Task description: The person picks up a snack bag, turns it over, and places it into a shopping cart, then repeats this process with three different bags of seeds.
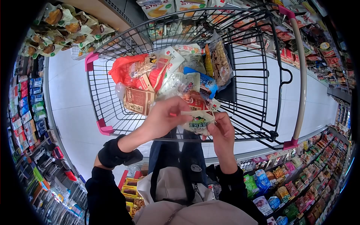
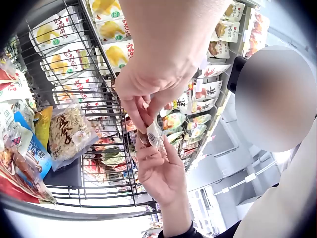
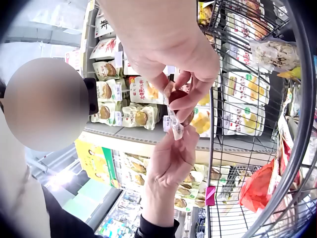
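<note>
Both hands pinch a small pale packet with green print [image 1: 198, 123] above the near side of the shopping cart. The left hand [image 1: 165, 118] holds its left edge in the head view, with the wrist in a black band. At its right side, the right hand [image 1: 224, 131] grips between thumb and fingers. The left wrist view shows the left hand [image 2: 153, 84] above and the right hand [image 2: 163, 173] below, the packet [image 2: 156, 136] between them. In the right wrist view, the packet [image 3: 176, 126] sits between the right hand [image 3: 178, 64] and left hand [image 3: 171, 161].
The black wire cart [image 1: 267, 71] holds a red bag [image 1: 125, 67], a brown box [image 1: 138, 100], a blue packet [image 1: 206, 83] and a clear bag of dried food [image 1: 220, 62]. Shelves of packaged snacks [image 1: 292, 183] stand around it. The cart's handle [image 1: 301, 82] is at the right.
</note>
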The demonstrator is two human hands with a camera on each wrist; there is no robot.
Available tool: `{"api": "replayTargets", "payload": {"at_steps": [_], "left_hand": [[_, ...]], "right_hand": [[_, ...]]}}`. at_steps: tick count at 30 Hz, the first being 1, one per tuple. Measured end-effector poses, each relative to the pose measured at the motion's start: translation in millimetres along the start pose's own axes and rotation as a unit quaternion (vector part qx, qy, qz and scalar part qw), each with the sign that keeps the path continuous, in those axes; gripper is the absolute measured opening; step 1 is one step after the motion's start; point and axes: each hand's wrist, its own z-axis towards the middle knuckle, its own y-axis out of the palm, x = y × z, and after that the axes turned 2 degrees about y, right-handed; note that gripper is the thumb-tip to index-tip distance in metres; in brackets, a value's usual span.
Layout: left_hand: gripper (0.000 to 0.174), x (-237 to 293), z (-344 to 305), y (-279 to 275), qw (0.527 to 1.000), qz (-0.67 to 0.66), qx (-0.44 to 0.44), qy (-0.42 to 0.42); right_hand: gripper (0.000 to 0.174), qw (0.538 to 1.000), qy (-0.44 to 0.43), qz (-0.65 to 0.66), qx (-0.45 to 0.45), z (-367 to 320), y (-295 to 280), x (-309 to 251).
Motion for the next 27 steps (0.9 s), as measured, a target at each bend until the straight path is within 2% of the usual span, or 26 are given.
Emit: {"api": "replayTargets", "payload": {"at_steps": [4, 10, 16, 27], "left_hand": [[0.013, 3.1, 1.6, 3.0, 1.0, -0.022, -0.011, -0.001], [0.014, -9.1, 6.6, 7.7, 0.998, 0.015, -0.008, 0.057], [0.013, -6.5, 11.6, 15.8, 1.0, -0.015, -0.003, -0.017], [0.014, -6.4, 17.1, 21.8, 0.998, -0.041, -0.005, -0.048]], "right_hand": [[0.014, 0.999, 0.033, -0.015, 0.015, 0.9, -3.7, -0.3], [0.015, 0.998, 0.038, -0.021, 0.046, 3.2, -7.2, -0.1], [0.01, 0.995, -0.007, -0.053, 0.084, 5.0, -9.3, 3.3], [0.01, 0.995, -0.009, -0.023, 0.099, 2.4, -15.0, 5.8]]}}
